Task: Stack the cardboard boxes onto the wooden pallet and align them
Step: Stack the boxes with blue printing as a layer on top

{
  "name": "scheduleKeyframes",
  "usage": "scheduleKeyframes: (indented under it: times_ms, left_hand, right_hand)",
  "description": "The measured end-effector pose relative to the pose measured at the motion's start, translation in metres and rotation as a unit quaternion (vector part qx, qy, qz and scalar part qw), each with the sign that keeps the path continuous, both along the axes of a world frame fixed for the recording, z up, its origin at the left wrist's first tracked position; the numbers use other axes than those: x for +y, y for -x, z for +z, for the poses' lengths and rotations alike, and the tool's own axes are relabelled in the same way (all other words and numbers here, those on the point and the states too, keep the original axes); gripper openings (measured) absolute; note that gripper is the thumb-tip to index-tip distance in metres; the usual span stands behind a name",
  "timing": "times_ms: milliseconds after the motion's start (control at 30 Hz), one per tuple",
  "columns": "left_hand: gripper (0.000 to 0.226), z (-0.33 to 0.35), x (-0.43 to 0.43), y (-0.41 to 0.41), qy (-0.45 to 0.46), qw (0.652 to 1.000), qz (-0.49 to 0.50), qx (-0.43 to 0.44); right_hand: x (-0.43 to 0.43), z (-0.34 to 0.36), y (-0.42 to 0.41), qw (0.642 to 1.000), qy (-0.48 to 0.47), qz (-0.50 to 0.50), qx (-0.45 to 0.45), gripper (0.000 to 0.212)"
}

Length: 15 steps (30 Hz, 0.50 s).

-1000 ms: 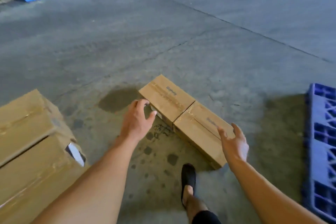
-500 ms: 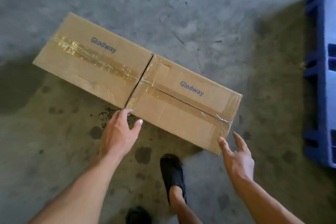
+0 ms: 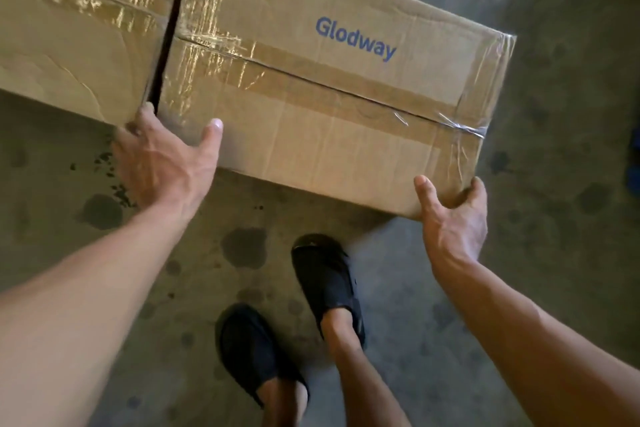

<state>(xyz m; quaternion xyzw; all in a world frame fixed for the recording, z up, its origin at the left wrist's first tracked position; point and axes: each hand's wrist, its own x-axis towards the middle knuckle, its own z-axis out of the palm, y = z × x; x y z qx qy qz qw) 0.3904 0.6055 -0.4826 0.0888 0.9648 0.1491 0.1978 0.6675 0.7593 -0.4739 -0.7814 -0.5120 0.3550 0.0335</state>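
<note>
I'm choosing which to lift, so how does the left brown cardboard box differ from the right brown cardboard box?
The right brown cardboard box shows blue Glodway print; the left brown cardboard box shows none in view. The left hand and right hand grip the right box's near corners; the left box is largely out of frame. Both are taped shut, side by side.
</note>
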Motion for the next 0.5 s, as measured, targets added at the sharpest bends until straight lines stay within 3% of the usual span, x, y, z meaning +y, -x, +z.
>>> scheduleKeyframes:
  times_ms: [100, 167, 300, 433, 500]
  left_hand:
    - [0.085, -0.007, -0.008, 0.008, -0.026, 0.999, -0.009, -0.038]
    - [0.08, -0.013, -0.014, 0.017, -0.083, 0.992, 0.0, -0.091]
    - [0.098, -0.028, -0.023, 0.025, -0.183, 0.956, 0.105, -0.206]
    - [0.1, -0.042, -0.028, 0.029, -0.265, 0.915, 0.161, -0.257]
    - [0.093, -0.04, -0.025, 0.027, -0.286, 0.909, 0.146, -0.265]
  right_hand:
    - [0.017, -0.001, -0.009, 0.998, -0.001, -0.056, 0.03, 0.092]
    - [0.03, -0.003, -0.014, 0.991, 0.001, -0.095, 0.093, 0.073]
    - [0.035, -0.013, -0.019, 0.974, 0.037, -0.118, 0.189, 0.029]
    - [0.031, -0.02, -0.017, 0.955, 0.061, -0.166, 0.238, 0.048]
    - [0.035, -0.015, -0.019, 0.953, 0.065, -0.169, 0.244, 0.044]
